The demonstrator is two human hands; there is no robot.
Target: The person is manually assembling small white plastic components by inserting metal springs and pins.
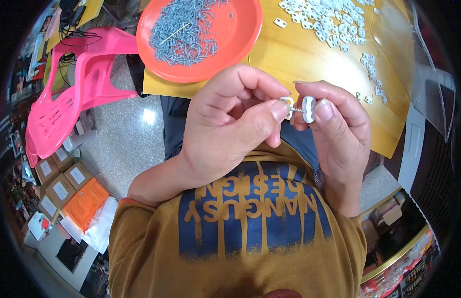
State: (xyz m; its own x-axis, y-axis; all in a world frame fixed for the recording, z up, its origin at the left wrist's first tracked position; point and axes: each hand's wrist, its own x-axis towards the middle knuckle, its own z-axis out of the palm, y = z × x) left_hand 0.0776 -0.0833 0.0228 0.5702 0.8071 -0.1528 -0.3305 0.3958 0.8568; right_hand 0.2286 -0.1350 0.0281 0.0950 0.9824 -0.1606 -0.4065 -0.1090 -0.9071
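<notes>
I find both hands working just off the near edge of the desk [310, 54], above the lap. My left hand [225, 124] is closed narrow, thumb and forefinger pinching a small white clip [288, 105]. My right hand [339, 129] is likewise pinched shut on a second white clip [308, 109], thumb pressed against its outer face. A short screw [298, 108] spans the gap between the two clips; its thread is exposed, so in my judgement the parts are joined but not yet drawn together. The screw looks roughly level and square to both pieces, though the far sides of the clips are hidden by the fingers. To do this step well, I would keep the two clips parallel, hold one still, turn the other evenly on the thread, and avoid tilting, which could cross the thread or let the screw slip out. Supply is at hand: an orange tray [240, 44] of grey screws [185, 30] overhangs the near left corner of the desk, and loose white clips [330, 25] lie scattered toward the far right. A pink chair [66, 99] stands on the floor to the left.
</notes>
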